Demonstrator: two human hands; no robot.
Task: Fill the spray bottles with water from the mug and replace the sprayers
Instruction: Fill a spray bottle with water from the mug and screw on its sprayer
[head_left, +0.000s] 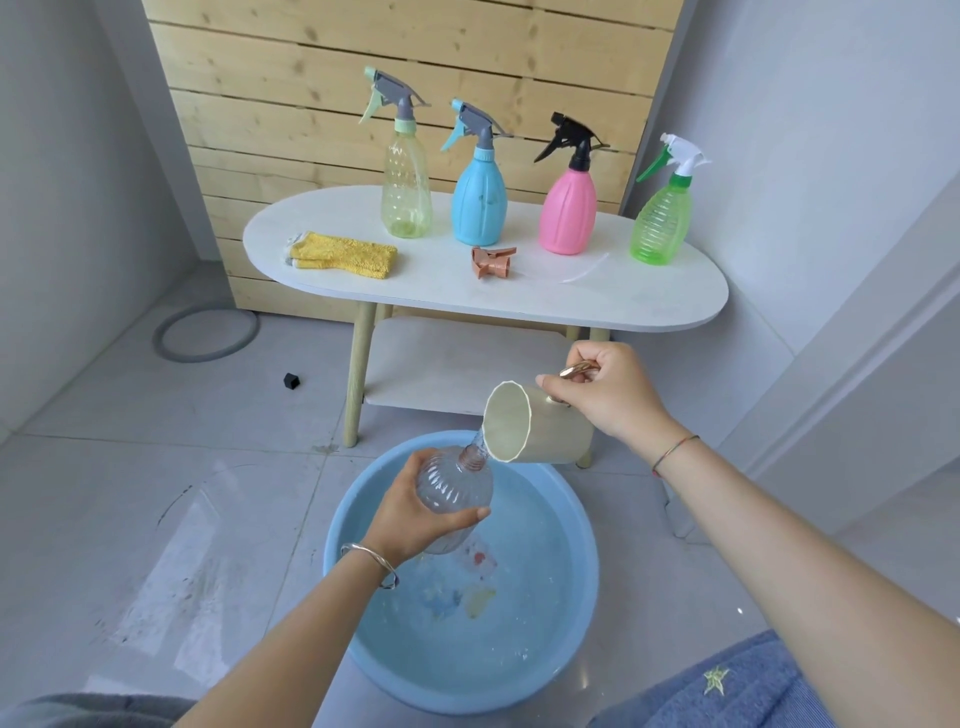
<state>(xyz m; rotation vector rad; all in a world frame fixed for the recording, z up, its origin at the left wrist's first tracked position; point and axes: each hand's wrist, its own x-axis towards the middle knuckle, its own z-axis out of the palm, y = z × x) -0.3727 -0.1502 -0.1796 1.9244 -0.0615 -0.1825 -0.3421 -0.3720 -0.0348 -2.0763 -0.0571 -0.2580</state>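
- Water runs from the mug (524, 431) into the open neck of the clear bottle (457, 486), both held over the far half of the basin (332, 545). Filling is under way, though the level inside is hard to read.
- Beyond the basin, on the table (519, 296), four bottles stand with sprayers on: yellow-green bottle (407, 192), blue bottle (479, 205), pink bottle (566, 215), green bottle (661, 223). Whether they hold water cannot be told.
- Straight beyond the basin on that table, a copper sprayer (491, 262) lies loose. It is likely the clear bottle's, so refitting it is left to do.
- Over the basin's left side, the left hand (415, 512) wraps the clear bottle's belly, fingers and thumb curled round it, neck tilted towards the mug.
- Above the basin's far right rim, the right hand (608, 395) clamps the mug's handle, fingers closed tight on it, and the mug is tipped over to pour.
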